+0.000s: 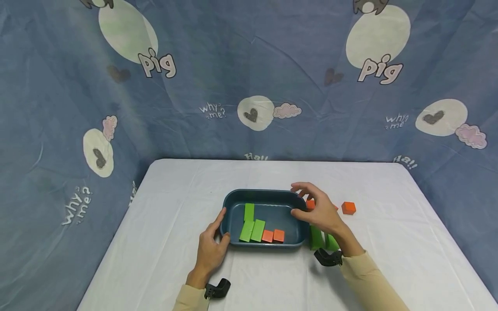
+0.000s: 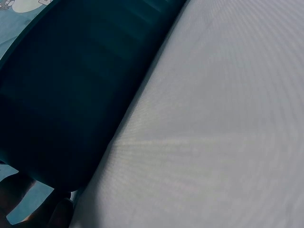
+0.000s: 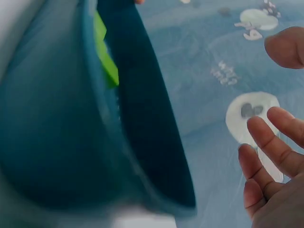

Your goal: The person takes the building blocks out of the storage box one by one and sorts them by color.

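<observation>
the hard, light-looking blue tub (image 1: pixel 264 196) sits mid bench (image 1: pixel 175 259), the left hand (image 1: pixel 212 248) lies flat on its left wall, the right hand (image 1: pixel 317 209) hovers wide and empty at its right rim, so hold both short ends.

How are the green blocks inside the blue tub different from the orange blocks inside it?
The green blocks are long and slab-like, while the orange blocks are short and nearly cube-shaped. There are three green ones but only two orange ones. The green ones lie left of centre; the orange ones lie right of them. All rest on the floor of the tub.
</observation>
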`<action>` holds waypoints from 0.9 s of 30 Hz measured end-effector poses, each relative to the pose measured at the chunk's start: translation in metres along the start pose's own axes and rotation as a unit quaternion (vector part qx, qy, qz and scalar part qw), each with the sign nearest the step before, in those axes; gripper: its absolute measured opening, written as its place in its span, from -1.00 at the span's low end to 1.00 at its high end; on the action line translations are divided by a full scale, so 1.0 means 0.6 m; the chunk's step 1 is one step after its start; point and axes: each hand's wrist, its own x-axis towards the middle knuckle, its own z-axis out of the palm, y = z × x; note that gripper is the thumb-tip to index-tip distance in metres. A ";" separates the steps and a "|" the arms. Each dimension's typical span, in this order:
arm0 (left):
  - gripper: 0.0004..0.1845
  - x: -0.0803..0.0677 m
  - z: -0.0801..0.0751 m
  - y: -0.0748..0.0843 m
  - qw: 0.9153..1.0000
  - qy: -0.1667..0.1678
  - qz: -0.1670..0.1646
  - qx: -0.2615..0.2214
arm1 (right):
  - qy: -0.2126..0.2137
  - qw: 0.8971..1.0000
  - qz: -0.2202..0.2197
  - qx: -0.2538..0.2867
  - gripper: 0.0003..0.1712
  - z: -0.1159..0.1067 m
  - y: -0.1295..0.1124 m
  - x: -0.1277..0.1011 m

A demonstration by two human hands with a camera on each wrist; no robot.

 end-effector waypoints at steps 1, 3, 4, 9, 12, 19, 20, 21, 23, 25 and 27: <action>-0.21 0.000 0.000 0.000 1.000 0.000 0.000 0.000 | -0.006 1.000 -0.004 0.002 -0.31 0.003 -0.001 0.004; -0.21 0.001 0.000 0.000 1.000 0.000 -0.001 0.002 | -0.017 1.000 -0.011 0.004 -0.33 0.009 -0.004 0.012; -0.21 0.001 0.000 0.000 1.000 -0.001 -0.001 0.003 | -0.022 1.000 -0.014 0.004 -0.34 0.012 -0.005 0.015; -0.21 0.003 0.001 0.000 1.000 -0.001 0.000 0.007 | -0.045 0.999 -0.018 -0.012 -0.34 0.024 -0.012 0.033; -0.21 0.003 0.001 -0.001 1.000 0.002 0.002 0.008 | -0.052 0.998 -0.019 -0.017 -0.35 0.029 -0.018 0.045; -0.21 0.004 -0.001 -0.002 1.000 -0.001 0.001 0.000 | -0.052 0.998 -0.026 -0.007 -0.36 0.043 -0.027 0.075; -0.21 0.004 -0.001 -0.003 1.000 -0.001 0.002 -0.001 | -0.052 0.998 -0.029 -0.006 -0.37 0.046 -0.028 0.080; -0.21 0.003 -0.001 -0.003 1.000 0.000 0.003 -0.001 | -0.053 0.998 -0.031 -0.002 -0.37 0.049 -0.028 0.085; -0.21 0.003 -0.001 -0.003 1.000 0.000 0.001 -0.002 | -0.054 0.998 -0.034 0.006 -0.39 0.056 -0.028 0.092; -0.21 0.002 -0.001 -0.003 1.000 -0.001 0.002 -0.001 | -0.054 0.998 -0.036 0.016 -0.41 0.061 -0.029 0.099; -0.20 0.002 -0.001 -0.003 1.000 -0.001 0.001 0.001 | -0.056 0.997 -0.035 0.027 -0.42 0.067 -0.030 0.103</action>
